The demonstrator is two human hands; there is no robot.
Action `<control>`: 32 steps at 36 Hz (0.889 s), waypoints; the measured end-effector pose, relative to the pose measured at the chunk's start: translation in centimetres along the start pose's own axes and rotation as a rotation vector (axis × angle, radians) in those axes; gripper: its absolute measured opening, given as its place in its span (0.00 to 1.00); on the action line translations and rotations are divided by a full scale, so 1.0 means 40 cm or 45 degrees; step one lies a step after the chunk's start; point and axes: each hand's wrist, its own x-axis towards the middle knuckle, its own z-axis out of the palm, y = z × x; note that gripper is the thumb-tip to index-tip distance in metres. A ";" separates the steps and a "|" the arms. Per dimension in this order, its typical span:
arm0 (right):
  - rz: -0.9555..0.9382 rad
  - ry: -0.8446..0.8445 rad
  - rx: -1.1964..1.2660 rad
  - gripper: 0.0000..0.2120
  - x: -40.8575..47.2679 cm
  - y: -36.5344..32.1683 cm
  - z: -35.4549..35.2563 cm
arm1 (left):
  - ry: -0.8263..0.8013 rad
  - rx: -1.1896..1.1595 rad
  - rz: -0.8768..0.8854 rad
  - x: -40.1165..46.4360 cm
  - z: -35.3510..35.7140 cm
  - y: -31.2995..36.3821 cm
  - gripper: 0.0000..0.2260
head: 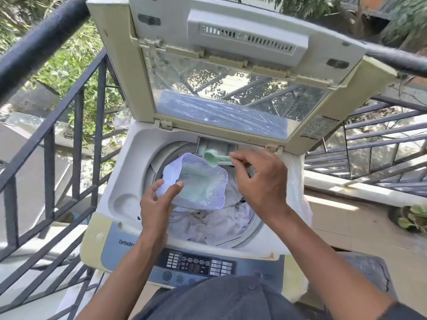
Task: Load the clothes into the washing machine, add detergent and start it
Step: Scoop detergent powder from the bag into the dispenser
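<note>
Left hand (159, 199) grips a detergent pouch (201, 183), held open above white clothes (212, 220) in the washing machine (108, 181) drum. Right hand (258, 179) pinches a green scoop (211, 157) near the far dispenser tray (217, 144). Lid (231, 72) raised.

One cream and grey top-loading washing machine (111, 195) stands with its one clear-windowed lid (231, 88) raised, and one heap of white clothes (215, 218) lies in its drum. Two bare hands show, the left hand (157, 204) and the right hand (261, 179), along with one translucent plastic detergent tub (203, 185) and one pale green plastic scoop (213, 158). One dark control panel (196, 264) sits on the front edge, one black metal railing (76, 125) runs along the left, and one potted plant (411, 218) stands at the right
</note>
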 end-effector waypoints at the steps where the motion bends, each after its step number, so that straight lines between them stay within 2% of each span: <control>1: -0.008 -0.059 0.014 0.06 -0.018 -0.001 0.003 | -0.002 0.012 0.011 -0.002 0.000 0.002 0.43; 6: -0.142 -0.316 -0.177 0.08 -0.089 0.027 0.052 | -0.026 0.072 0.063 -0.008 0.000 0.009 0.40; 10: -0.350 -0.424 -0.417 0.11 -0.103 0.036 0.077 | -0.031 0.146 0.092 -0.015 0.008 0.010 0.40; 14: -0.422 -0.526 -0.536 0.11 -0.096 0.011 0.082 | -0.042 0.231 0.153 -0.029 0.024 0.014 0.41; 20: -0.239 -0.569 -0.455 0.11 -0.117 0.012 0.111 | -0.059 0.212 0.159 -0.041 0.027 0.008 0.35; 26: -0.189 -0.596 -0.327 0.12 -0.163 0.010 0.125 | -0.027 0.204 0.167 -0.050 0.022 -0.002 0.37; 32: 0.212 -0.536 -0.019 0.09 -0.191 0.007 0.122 | -0.002 0.191 0.156 -0.053 0.018 -0.005 0.37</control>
